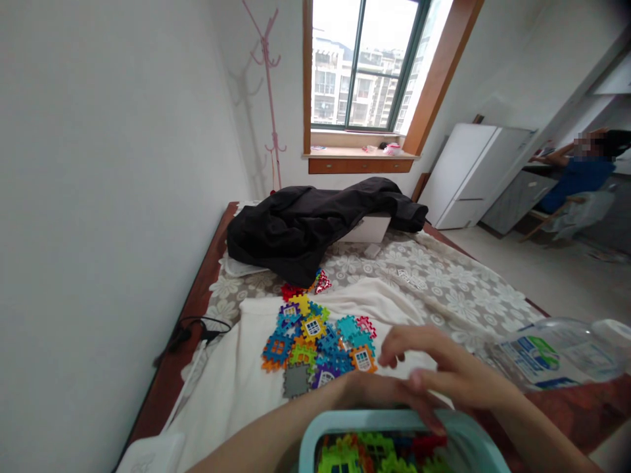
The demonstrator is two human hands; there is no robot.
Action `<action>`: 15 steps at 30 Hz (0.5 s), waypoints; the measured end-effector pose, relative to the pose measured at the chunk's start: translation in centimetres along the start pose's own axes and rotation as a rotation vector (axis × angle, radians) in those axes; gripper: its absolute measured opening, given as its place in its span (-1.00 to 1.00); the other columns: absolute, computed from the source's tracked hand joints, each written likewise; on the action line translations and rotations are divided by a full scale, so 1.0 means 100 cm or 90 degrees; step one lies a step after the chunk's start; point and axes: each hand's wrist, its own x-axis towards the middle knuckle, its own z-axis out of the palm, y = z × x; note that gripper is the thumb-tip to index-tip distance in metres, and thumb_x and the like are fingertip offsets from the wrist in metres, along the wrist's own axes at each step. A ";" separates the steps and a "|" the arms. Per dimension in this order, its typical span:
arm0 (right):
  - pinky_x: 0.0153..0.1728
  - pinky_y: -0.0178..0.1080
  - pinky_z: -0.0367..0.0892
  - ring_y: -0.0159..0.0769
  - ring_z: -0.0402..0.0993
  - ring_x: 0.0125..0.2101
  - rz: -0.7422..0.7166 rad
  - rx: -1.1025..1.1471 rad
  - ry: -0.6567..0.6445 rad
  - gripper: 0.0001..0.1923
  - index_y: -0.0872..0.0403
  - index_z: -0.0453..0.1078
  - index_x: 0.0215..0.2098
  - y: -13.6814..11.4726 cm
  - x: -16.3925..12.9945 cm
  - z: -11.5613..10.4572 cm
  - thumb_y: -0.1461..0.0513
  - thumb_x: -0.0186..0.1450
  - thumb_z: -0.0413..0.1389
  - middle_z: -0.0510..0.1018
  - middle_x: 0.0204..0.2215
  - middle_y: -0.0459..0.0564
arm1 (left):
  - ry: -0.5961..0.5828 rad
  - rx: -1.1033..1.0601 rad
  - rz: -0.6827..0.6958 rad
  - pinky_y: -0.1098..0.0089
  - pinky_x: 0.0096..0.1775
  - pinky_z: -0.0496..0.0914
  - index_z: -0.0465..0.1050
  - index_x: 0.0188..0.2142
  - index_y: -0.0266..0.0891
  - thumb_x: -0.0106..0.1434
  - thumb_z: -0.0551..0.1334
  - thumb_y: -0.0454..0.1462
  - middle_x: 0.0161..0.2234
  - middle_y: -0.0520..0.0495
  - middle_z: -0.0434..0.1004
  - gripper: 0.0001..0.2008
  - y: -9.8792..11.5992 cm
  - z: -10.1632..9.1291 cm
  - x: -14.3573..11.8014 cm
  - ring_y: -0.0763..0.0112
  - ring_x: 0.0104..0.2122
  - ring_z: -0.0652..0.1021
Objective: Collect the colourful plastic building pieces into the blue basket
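Note:
A light blue plastic bin (379, 418) at the bottom edge holds green, orange and red interlocking toy blocks (340, 453). My left hand (384, 392) lies across its far rim, fingers stretched and bent down into the bin near a red block (428, 445). Just above and to the right, my right hand (441, 361) is loosely open, thumb apart, with nothing visible in it; it partly overlaps the left. Beyond both hands, a cluster of colourful interlocking blocks (315, 341) in blue, yellow, orange, purple and grey lies on a white blanket (236, 368).
A black garment (305, 223) covers a white box (367, 229) on the bed's far part. On the right lies a clear plastic bottle (566, 351). A black cable (210, 334) runs by the left edge. A person (582, 174) in blue sits far right, beyond a white fridge (461, 171).

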 end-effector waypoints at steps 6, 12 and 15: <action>0.36 0.14 0.14 0.14 0.18 0.35 0.115 -0.291 -0.065 -0.04 -0.09 0.19 0.45 0.074 0.043 0.018 0.01 0.18 0.43 0.28 0.40 0.14 | -0.048 -0.061 -0.101 0.23 -0.22 0.48 0.57 -0.10 -0.20 -0.09 0.48 -0.05 -0.21 -0.01 0.51 -0.45 -0.001 -0.002 0.012 0.22 -0.30 0.58; 0.18 -0.06 0.34 -0.03 0.36 0.13 0.148 -0.277 -0.078 -0.22 -0.01 0.33 0.33 0.082 0.050 0.029 0.21 0.17 0.40 0.43 0.14 0.10 | -0.078 -0.057 -0.047 0.36 -0.26 0.45 0.54 -0.18 -0.16 0.00 0.44 -0.14 -0.23 0.06 0.48 -0.63 -0.003 -0.001 0.014 0.34 -0.29 0.57; 0.11 -0.10 0.36 -0.07 0.38 0.08 0.150 -0.224 -0.055 -0.41 -0.03 0.43 0.16 0.081 0.046 0.028 0.21 0.18 0.40 0.44 0.07 0.04 | -0.094 -0.045 -0.002 0.36 -0.38 0.44 0.53 -0.26 -0.18 -0.08 0.47 -0.06 -0.31 0.05 0.48 -0.59 -0.006 -0.001 0.018 0.36 -0.41 0.52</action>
